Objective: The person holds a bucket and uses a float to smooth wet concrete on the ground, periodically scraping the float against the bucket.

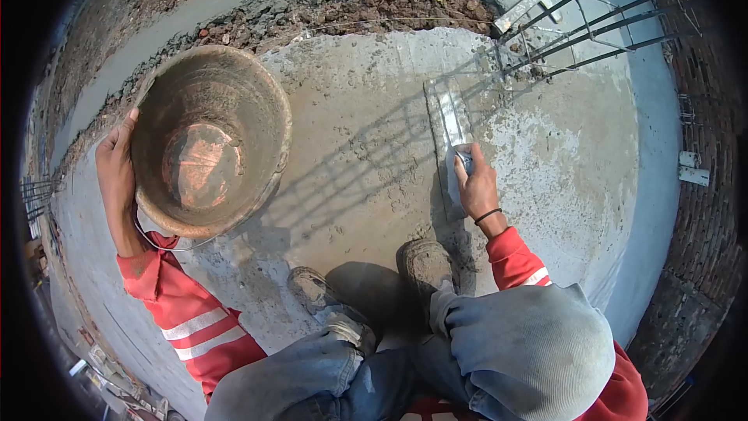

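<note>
My left hand (117,157) grips the outer side of a mortar-caked bucket (210,70), which is tilted so its inside faces me. A thin film of grey mortar coats the bucket's inner wall, and orange shows through at its bottom. My right hand (477,187) is closed around the handle of a long flat plastering trowel (438,113). The trowel's blade lies on the wet mortar (343,187) spread over the floor. Whether the bucket's thin wire handle touches my left forearm, I cannot tell.
My muddy shoes (427,263) stand on the floor close to the trowel. Steel rebar (596,27) juts out at the upper right, casting a lattice shadow on the floor. Beyond lies a strip of broken soil (389,8). A brick wall (705,187) runs along the right.
</note>
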Action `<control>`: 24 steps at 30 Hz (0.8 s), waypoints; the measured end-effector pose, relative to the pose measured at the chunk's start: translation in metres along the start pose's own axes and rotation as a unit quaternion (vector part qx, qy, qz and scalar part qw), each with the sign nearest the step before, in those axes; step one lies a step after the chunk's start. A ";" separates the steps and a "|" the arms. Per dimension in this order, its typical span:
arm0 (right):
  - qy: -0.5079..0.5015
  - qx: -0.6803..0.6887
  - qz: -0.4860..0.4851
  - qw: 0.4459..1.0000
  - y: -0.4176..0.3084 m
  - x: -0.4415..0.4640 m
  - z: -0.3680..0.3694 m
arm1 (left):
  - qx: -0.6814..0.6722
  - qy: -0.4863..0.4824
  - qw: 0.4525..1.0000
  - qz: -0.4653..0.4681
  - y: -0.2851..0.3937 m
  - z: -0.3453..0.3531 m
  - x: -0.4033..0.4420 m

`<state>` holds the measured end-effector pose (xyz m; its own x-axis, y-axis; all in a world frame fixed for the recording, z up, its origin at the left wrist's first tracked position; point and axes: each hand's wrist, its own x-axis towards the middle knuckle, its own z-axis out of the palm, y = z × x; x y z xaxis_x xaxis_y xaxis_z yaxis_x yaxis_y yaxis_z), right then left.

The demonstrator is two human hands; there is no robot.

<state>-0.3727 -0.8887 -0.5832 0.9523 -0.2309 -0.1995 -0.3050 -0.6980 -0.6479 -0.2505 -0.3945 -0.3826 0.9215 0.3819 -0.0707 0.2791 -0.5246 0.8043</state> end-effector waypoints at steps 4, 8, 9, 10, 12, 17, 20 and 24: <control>0.050 0.000 -0.043 0.998 0.008 0.063 -0.009 | -0.007 -0.014 1.000 0.003 -0.023 -0.016 0.020; 0.102 -0.036 -0.055 0.993 0.025 0.074 -0.014 | -0.036 0.016 0.999 0.015 -0.021 -0.013 0.016; 0.113 -0.040 -0.066 0.991 0.032 0.063 -0.012 | -0.036 0.021 0.999 0.009 -0.024 -0.018 0.016; 0.070 -0.048 -0.001 0.996 0.020 0.041 -0.023 | -0.010 0.014 1.000 0.001 -0.028 -0.022 0.017; 0.079 -0.007 -0.001 0.997 0.037 0.021 -0.023 | 0.012 0.008 1.000 -0.013 -0.036 -0.029 0.017; 0.081 -0.050 -0.011 0.995 0.034 0.078 -0.027 | 0.002 -0.022 1.000 -0.019 -0.041 -0.035 0.028; 0.096 -0.078 -0.047 0.991 0.040 0.079 -0.032 | 0.017 -0.049 0.998 -0.019 -0.040 -0.034 0.032; 0.057 -0.051 -0.023 0.997 0.044 0.048 -0.045 | 0.018 -0.022 1.000 -0.014 -0.042 -0.033 0.029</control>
<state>-0.3408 -0.9611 -0.5887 0.9599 -0.2679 -0.0822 -0.2652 -0.7738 -0.5753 -0.2440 -0.3361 -0.3985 0.9235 0.3646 -0.1195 0.3146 -0.5414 0.7797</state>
